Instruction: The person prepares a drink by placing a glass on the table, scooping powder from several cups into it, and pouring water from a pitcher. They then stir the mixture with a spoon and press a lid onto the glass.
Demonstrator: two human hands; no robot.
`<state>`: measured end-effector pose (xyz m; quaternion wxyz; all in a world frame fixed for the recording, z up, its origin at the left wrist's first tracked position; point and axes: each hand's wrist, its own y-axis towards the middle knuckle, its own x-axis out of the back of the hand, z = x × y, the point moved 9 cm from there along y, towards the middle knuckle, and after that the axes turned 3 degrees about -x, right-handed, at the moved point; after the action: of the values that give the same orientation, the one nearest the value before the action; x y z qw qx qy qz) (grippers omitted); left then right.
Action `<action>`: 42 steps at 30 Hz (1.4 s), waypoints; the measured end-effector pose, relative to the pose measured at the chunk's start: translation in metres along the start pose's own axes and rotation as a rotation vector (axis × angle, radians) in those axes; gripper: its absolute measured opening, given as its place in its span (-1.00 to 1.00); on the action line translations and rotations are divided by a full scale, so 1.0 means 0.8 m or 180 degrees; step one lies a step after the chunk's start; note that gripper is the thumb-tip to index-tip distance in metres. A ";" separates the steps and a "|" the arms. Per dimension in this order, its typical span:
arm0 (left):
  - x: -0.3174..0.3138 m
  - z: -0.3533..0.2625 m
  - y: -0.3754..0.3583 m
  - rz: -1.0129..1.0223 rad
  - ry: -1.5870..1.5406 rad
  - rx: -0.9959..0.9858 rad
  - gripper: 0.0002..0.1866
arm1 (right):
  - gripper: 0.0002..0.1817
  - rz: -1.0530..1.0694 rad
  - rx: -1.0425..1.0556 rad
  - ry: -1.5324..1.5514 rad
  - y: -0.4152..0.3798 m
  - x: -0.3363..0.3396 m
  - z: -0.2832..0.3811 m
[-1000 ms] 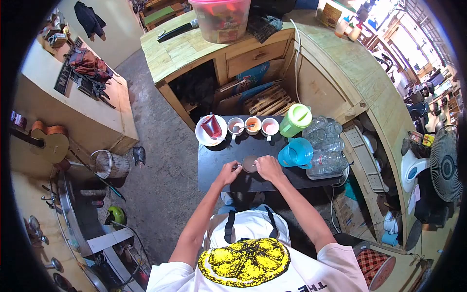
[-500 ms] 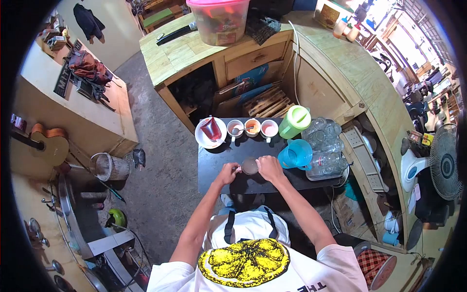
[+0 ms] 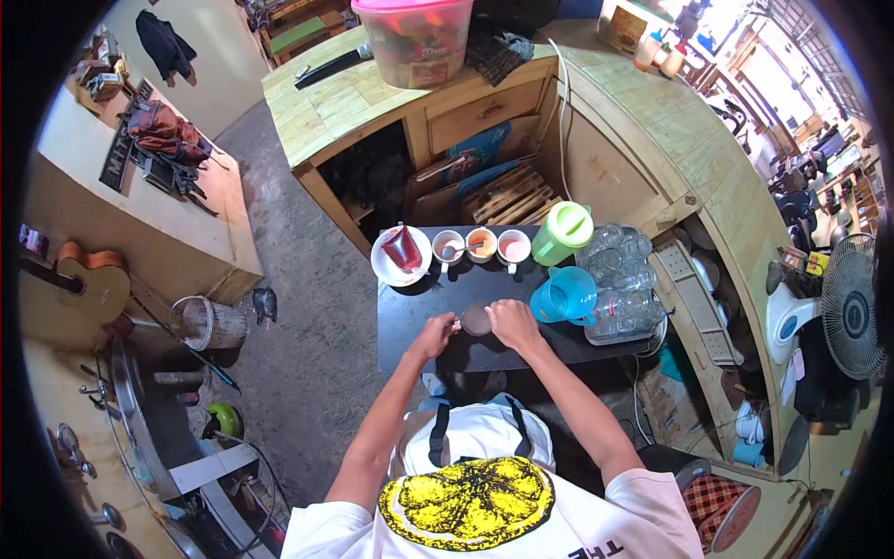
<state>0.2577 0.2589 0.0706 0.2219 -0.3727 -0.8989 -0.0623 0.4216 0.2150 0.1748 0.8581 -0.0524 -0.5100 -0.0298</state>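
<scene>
Over the front of the black table, a round grey-brown strainer-like item (image 3: pixel 476 320) is held between my hands. My left hand (image 3: pixel 436 334) is closed on its handle end. The fingers of my right hand (image 3: pixel 510 322) grip its opposite rim. Behind it stand three white cups (image 3: pixel 448 248), (image 3: pixel 480 245), (image 3: pixel 513 247), one with a spoon and orange contents. A white bowl (image 3: pixel 380 257) holds a red packet (image 3: pixel 402 250). To the right of my right hand are a blue pitcher (image 3: pixel 563 295) and a green lidded pitcher (image 3: pixel 562 232).
Glass jars (image 3: pixel 622 279) crowd a tray at the black table's (image 3: pixel 410 349) right end. A wooden counter (image 3: pixel 321 116) curves behind, bearing a pink-lidded tub (image 3: pixel 419 47). A white fan (image 3: pixel 792 317) stands at the right; a bucket (image 3: pixel 209 323) is on the floor at left.
The view has shifted very slightly. My hands and the round item hold almost the same pose over the table.
</scene>
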 end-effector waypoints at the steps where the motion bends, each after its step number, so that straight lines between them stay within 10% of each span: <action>1: 0.000 0.003 0.000 0.0003 -0.0048 0.0028 -0.86 | -0.63 0.0020 -0.0012 -0.0076 0.000 0.000 -0.001; 42: 0.013 -0.020 -0.005 -0.0585 0.0051 -0.0060 -0.85 | -0.65 0.0167 0.0058 -0.0049 -0.009 -0.011 -0.001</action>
<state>0.2544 0.2582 0.0896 0.2189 -0.2902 -0.9269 -0.0938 0.4171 0.2079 0.1674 0.8550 -0.0582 -0.5153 -0.0023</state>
